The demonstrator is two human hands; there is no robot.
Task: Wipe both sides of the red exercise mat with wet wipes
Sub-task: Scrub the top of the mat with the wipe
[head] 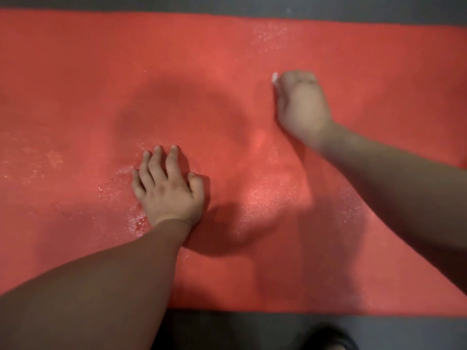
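The red exercise mat [75,84] lies flat across the whole view on a dark floor. Wet, shiny patches show around its middle, at the left and near its far edge. My left hand [168,188] presses on the mat near the centre, fingers spread and straight. My right hand [302,104] is further away to the right, fingers curled over a white wet wipe [274,78]. Only a small corner of the wipe sticks out at the knuckles. The right hand is slightly blurred.
Dark grey floor [227,329] borders the mat along the near edge and along the far edge at the top. A dark shoe or foot [331,338] shows at the bottom edge, right of centre.
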